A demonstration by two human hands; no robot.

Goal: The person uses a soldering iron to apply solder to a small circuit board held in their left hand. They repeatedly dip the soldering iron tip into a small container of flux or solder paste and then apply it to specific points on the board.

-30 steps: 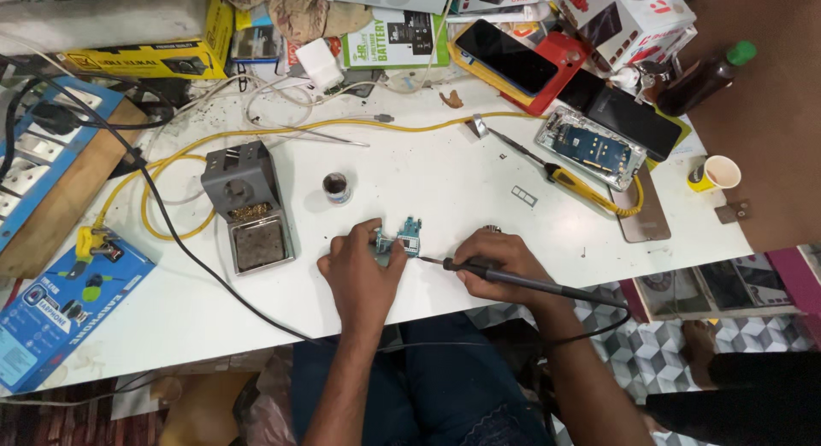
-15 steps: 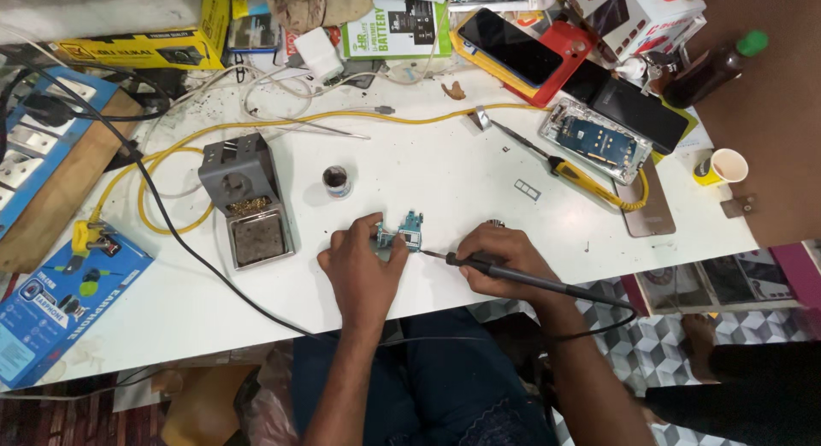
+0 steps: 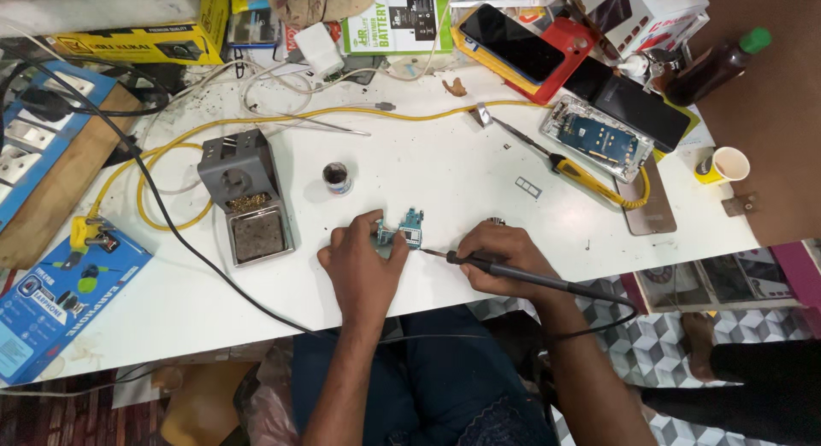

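Left hand (image 3: 363, 262): closed on the small circuit board (image 3: 409, 235), pinning it flat on the desk (image 3: 445, 172).
Right hand (image 3: 505, 258): grips the soldering iron (image 3: 513, 272) pen-style, tip at the board's edge.
Iron stand (image 3: 248, 202): left, within reach.
Opened phone (image 3: 599, 140): set aside, far right.

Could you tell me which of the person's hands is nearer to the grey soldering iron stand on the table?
Left. The left hand rests on the small circuit board, just right of the stand. The right hand, holding the soldering iron, lies farther right, beyond the board.
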